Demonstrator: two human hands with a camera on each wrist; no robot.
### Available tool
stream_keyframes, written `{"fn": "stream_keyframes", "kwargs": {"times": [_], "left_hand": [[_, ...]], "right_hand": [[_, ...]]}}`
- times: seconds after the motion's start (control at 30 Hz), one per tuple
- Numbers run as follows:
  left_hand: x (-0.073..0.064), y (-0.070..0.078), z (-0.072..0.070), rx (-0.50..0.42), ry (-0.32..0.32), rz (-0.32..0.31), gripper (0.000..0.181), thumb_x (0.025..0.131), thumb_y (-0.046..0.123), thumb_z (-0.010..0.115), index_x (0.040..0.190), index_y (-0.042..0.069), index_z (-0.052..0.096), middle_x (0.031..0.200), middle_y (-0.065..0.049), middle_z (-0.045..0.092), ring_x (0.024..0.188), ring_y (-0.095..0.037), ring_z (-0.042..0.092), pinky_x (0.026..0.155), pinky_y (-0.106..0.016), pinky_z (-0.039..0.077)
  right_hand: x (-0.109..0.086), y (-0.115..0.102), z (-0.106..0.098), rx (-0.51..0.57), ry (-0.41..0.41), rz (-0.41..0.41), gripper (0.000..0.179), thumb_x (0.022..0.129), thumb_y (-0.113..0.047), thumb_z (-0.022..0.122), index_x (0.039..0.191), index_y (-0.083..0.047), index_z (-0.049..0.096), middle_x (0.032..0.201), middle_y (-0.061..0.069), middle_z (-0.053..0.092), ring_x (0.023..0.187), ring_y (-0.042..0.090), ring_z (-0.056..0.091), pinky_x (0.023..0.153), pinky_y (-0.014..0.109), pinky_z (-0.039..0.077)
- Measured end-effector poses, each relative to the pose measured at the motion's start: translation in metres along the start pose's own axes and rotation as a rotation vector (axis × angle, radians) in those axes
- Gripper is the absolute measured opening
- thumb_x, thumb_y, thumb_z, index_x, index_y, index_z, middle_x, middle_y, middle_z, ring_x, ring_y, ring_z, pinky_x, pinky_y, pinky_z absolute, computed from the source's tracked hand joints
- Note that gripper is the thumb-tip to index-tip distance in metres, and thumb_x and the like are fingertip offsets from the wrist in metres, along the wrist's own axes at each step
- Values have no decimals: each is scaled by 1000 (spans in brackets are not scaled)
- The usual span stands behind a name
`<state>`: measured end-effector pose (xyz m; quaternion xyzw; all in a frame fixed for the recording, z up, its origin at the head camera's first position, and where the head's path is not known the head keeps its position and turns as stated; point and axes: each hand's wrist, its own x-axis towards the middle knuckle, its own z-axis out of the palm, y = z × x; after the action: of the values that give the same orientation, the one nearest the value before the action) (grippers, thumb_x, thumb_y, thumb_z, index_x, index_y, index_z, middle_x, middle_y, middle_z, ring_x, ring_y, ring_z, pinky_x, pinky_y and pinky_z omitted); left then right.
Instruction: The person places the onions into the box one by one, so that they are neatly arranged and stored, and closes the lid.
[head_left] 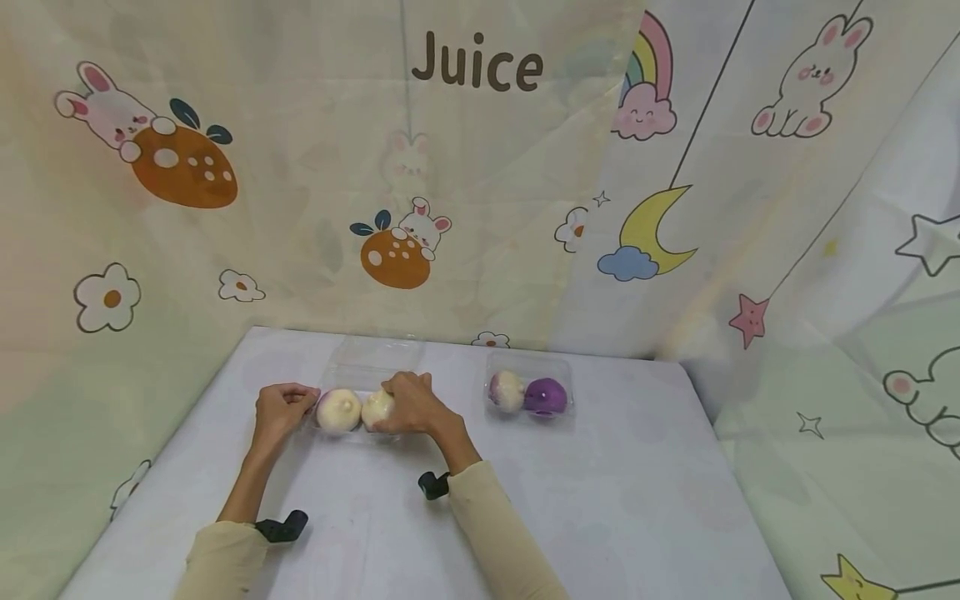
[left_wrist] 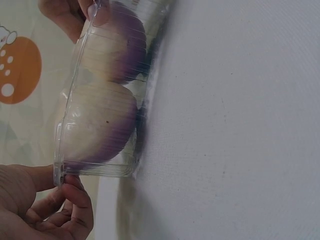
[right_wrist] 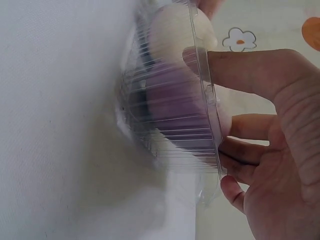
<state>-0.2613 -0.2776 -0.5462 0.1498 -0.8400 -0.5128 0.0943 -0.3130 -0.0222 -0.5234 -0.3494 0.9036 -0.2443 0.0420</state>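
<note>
A clear plastic clamshell box (head_left: 360, 437) sits on the table with its lid (head_left: 375, 353) folded back. Inside, a left turnip (head_left: 338, 412) and a right turnip (head_left: 377, 407) lie side by side, white above and purple below. My left hand (head_left: 281, 408) pinches the box's rim at the left end, thumb on one side and fingertips on the other, as the left wrist view shows. With thumb and fingers around the right turnip, my right hand (head_left: 416, 404) grips it inside the box. In the right wrist view the thumb (right_wrist: 240, 72) reaches over the rim against the turnip's side.
Another clear box (head_left: 528, 358) stands to the right, holding a pale turnip (head_left: 507, 392) and a purple one (head_left: 546, 397). The white table (head_left: 600, 500) runs back to a printed cloth (head_left: 487, 192) hanging behind it.
</note>
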Motion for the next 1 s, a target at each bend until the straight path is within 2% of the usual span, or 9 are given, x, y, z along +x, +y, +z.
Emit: {"fn": "stream_keyframes", "kwargs": {"times": [0.23,0.37,0.47,0.53,0.67,0.73,0.8,0.9,1.0], "left_hand": [[1,-1,2,16,-2,1,23,99,6,77,108,-14,77,77,-5,78,62,0,62,57,-16,52],[2,-1,2,27,5,0,23,98,7,78,108,-14,78,78,-6,79,62,0,62,57,-16,52],[2,-1,1,29,12,0,23,98,7,78,107,-14,77,76,-5,78,63,0,62,57,-16,52],[2,-2,1,27,16,0,23,98,7,78,107,-14,77,75,-3,77,63,0,62,56,-16,52],[2,-3,1,26,18,-2,23,98,7,78,106,-14,77,74,-1,76,63,-1,62,57,-16,52],[2,-3,1,26,15,-1,23,98,7,78,107,-14,77,75,-2,77,63,-1,62,57,-16,52],[1,-3,0,26,13,-4,23,99,7,77,107,-14,77,75,-2,77,63,-1,62,57,-16,52],[1,-3,0,23,10,-2,23,99,7,77,107,-14,77,74,-3,77,63,-1,62,57,-16,52],[2,-3,0,23,13,-2,23,99,7,77,107,-14,77,74,-3,76,62,-1,62,57,-16,51]], "right_hand": [[-2,2,-1,19,1,19,35,82,-41,94,90,-13,75,78,-10,59,78,6,50,81,29,26],[-3,1,-1,20,-2,42,48,82,-43,94,112,-8,80,99,-4,75,92,9,59,85,29,30],[-4,0,-2,36,-9,77,70,83,-43,93,137,-3,73,129,5,77,117,17,65,94,32,35],[-5,-1,-4,59,-9,96,79,84,-43,93,145,-1,67,141,9,73,132,23,63,102,35,38],[-6,0,-7,116,13,103,82,85,-41,93,150,-1,64,147,12,70,141,27,60,121,43,37],[-7,2,-9,146,41,95,81,86,-42,92,150,-1,64,147,13,71,140,27,61,124,43,39],[-8,5,-11,196,75,89,78,88,-42,90,149,-1,65,145,14,71,137,27,64,122,42,45],[-9,11,-13,290,141,93,71,90,-43,87,145,-2,69,142,15,73,131,28,68,110,42,56],[-9,16,-16,393,194,128,64,92,-45,84,140,-3,72,140,16,74,127,30,71,103,41,59]]}}
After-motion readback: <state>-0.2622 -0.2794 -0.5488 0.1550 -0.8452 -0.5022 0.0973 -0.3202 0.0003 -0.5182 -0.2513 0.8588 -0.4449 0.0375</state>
